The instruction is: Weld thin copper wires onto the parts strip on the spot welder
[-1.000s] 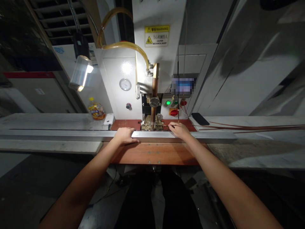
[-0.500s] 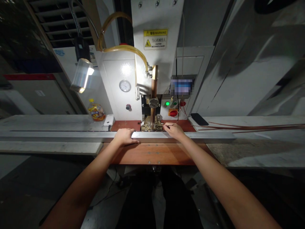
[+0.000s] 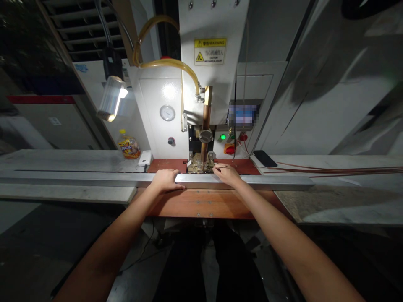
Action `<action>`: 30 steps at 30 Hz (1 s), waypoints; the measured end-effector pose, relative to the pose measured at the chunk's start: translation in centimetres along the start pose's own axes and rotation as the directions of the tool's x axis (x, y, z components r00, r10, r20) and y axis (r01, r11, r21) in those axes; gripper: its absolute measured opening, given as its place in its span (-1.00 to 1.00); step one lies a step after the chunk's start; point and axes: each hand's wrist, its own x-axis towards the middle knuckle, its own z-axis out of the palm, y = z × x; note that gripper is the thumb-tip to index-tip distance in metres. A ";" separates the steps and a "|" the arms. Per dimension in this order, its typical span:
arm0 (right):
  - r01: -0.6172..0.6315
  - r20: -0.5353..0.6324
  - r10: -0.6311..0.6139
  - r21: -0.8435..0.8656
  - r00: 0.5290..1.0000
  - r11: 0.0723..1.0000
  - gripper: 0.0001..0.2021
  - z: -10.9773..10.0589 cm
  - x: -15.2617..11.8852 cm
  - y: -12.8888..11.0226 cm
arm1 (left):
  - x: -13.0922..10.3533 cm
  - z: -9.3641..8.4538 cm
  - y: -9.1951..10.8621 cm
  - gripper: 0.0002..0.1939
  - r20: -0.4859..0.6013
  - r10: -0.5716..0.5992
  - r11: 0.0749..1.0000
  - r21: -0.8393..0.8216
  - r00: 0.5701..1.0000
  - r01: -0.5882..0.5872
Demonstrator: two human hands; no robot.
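A long silvery metal bar [image 3: 201, 181] lies crosswise on the bench in front of an upright machine. My left hand [image 3: 165, 180] is wrapped over the bar, left of the copper rod-shaped electrode [image 3: 205, 126], with the thumb along its near face. Behind the bar, just right of the electrode's lower end, my right hand [image 3: 227, 173] pinches a thin dark rod [image 3: 223, 167]. The rod's tip and the small brass-coloured fixture [image 3: 198, 161] under the electrode are hard to make out.
A lit lamp [image 3: 111, 98] hangs at upper left. A yellow-capped bottle [image 3: 129, 146] and a white box [image 3: 145, 158] stand behind the bar. To the right are a black phone [image 3: 265, 158] and several thin brown rods [image 3: 330, 169]. Red-brown boards [image 3: 176, 203] cover the bench's middle.
My right hand has moved slightly left, closer to the electrode. My left hand keeps its place on the bar. The whole view has shifted a little.
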 end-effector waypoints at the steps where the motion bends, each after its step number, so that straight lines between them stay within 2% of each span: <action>1: 0.013 -0.001 -0.013 0.008 1.000 1.000 -0.70 0.1 0.0 0.1 | 0.0 0.0 0.0 -0.14 -0.004 0.000 1.000 -0.001 1.000 0.000; 6: 0.011 0.020 -0.011 -0.005 1.000 1.000 -0.69 0.2 0.0 0.3 | -0.2 -0.5 0.0 0.01 0.002 -0.006 0.999 -0.042 1.000 0.006; 11: -0.002 0.034 0.003 -0.020 0.999 1.000 -0.68 -0.1 -0.1 0.0 | -0.4 -1.3 -0.8 0.13 0.006 0.052 0.987 -0.149 0.999 -0.051; 16: -0.013 0.028 0.013 -0.014 1.000 1.000 -0.68 -0.1 -0.1 -0.1 | -0.6 -1.8 -2.4 0.11 -0.007 0.038 0.992 -0.118 0.999 -0.039; 21: -0.008 0.033 0.008 0.004 0.999 1.000 -0.67 0.0 0.0 0.0 | -0.9 -1.5 -3.5 0.02 0.030 0.024 0.997 -0.069 0.999 -0.022; 26: -0.011 0.043 0.011 0.016 0.999 1.000 -0.68 -0.2 -0.1 -0.2 | -1.1 -0.8 -3.4 -0.04 0.012 0.033 0.998 -0.057 0.999 -0.033; 30: -0.028 0.046 0.028 0.004 0.999 1.000 -0.67 -0.3 -0.1 -0.3 | -1.0 -1.1 -2.9 -0.08 0.040 0.011 1.000 0.000 0.999 -0.011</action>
